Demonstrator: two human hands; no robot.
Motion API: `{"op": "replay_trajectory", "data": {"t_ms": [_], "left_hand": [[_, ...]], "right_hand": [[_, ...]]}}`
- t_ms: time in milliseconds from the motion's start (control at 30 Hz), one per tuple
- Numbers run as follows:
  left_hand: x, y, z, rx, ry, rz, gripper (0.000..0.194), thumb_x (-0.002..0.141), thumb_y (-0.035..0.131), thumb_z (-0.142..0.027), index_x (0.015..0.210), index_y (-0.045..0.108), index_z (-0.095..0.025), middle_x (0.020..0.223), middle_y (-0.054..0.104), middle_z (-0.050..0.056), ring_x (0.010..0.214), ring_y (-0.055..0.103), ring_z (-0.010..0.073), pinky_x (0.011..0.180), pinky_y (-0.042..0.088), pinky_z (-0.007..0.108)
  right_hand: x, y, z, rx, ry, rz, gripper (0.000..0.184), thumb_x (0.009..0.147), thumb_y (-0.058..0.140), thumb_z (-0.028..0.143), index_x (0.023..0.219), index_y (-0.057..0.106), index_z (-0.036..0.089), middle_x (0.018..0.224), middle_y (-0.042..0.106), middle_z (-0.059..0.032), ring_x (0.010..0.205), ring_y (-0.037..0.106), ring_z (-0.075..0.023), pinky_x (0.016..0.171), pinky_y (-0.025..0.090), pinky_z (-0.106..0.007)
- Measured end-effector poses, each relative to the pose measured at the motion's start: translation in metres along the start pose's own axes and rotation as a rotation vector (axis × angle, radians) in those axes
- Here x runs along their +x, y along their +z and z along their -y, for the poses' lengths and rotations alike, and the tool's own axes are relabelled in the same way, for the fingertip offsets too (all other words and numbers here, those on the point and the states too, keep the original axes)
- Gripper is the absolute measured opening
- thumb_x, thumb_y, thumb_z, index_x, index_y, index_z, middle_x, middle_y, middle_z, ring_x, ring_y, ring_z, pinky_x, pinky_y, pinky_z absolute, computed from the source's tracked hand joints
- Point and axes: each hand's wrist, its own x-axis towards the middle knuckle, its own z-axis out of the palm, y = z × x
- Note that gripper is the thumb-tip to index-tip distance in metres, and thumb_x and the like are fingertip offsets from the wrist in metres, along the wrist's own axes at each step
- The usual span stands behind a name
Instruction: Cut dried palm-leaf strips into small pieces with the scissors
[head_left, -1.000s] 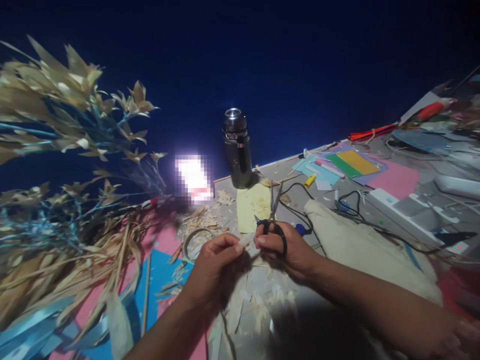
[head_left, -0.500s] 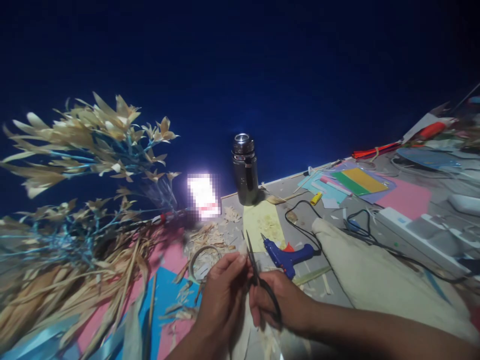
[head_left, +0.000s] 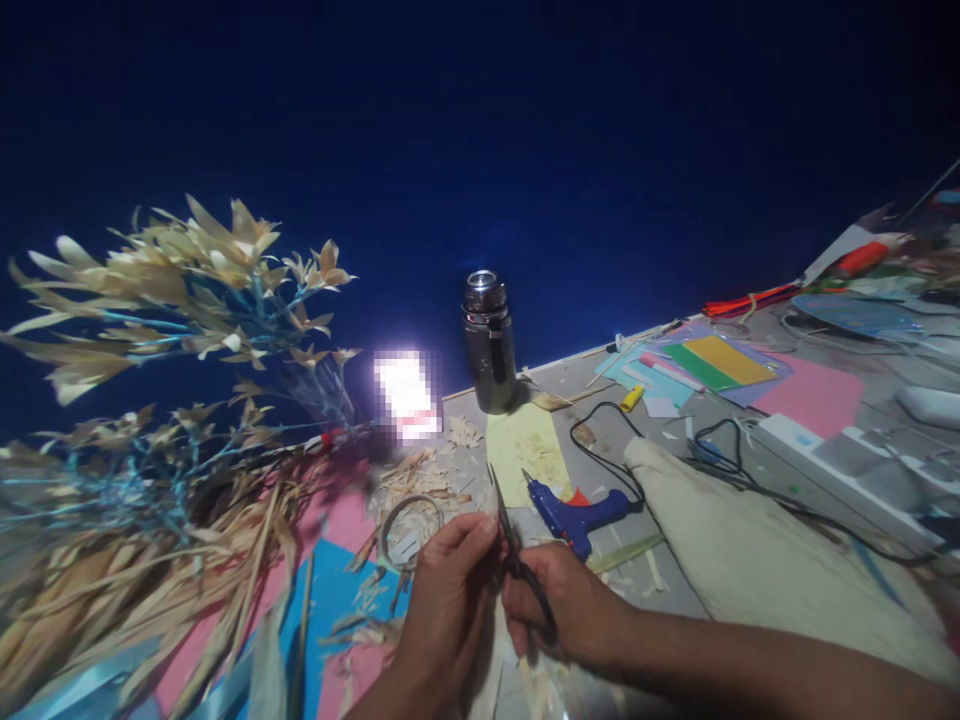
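Observation:
My right hand is closed around the dark handles of a pair of scissors, whose blades point up and away from me, nearly together. Close beside the blades, my left hand pinches a pale piece of dried husk, mostly hidden by the fingers. A pale husk strip hangs below that hand. Just beyond my right hand lies a blue glue gun with an orange trigger, its nozzle towards the upper left. A roll of tape lies left of my left hand, with husk scraps around it.
A dark metal flask stands at the far table edge, behind a yellow sheet. Husk flowers on blue stems and dried husks fill the left. On the right are a cream cloth, a power strip and cables.
The scissor blades have come together, and the pale husk tip by my left fingertips no longer shows. Both hands have shifted only slightly.

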Motion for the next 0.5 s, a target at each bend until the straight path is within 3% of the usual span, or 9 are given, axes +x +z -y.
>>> {"op": "replay_trajectory", "data": {"t_ms": [167, 367, 500], "left_hand": [[0.0018, -0.0003, 0.0010, 0.005, 0.005, -0.004, 0.024, 0.062, 0.088, -0.026, 0.072, 0.070, -0.013, 0.063, 0.066, 0.003, 0.055, 0.062, 0.0136, 0.047, 0.050, 0.021], [-0.0019, 0.0039, -0.0028, 0.020, 0.016, -0.021, 0.028, 0.058, 0.091, -0.028, 0.069, 0.070, -0.013, 0.061, 0.065, 0.002, 0.052, 0.060, 0.0132, 0.046, 0.049, 0.021], [-0.0001, 0.0014, -0.0015, 0.047, 0.050, -0.034, 0.026, 0.059, 0.090, -0.029, 0.068, 0.071, -0.013, 0.060, 0.066, 0.002, 0.055, 0.061, 0.0131, 0.051, 0.049, 0.021]], "right_hand": [[0.0004, 0.0000, -0.0059, 0.029, 0.029, 0.002, 0.050, 0.087, 0.064, 0.055, 0.058, 0.060, 0.014, 0.042, 0.044, 0.0045, 0.036, 0.034, -0.0055, 0.039, 0.024, -0.020], [0.0004, 0.0027, -0.0086, 0.073, -0.054, 0.064, 0.067, 0.082, 0.053, 0.080, 0.071, 0.061, 0.013, 0.052, 0.052, 0.0019, 0.038, 0.041, -0.0071, 0.039, 0.029, -0.020], [-0.0004, 0.0040, -0.0016, 0.042, -0.038, 0.035, 0.061, 0.081, 0.058, 0.074, 0.067, 0.056, 0.015, 0.054, 0.053, 0.0015, 0.040, 0.041, -0.0067, 0.040, 0.029, -0.019]]}}
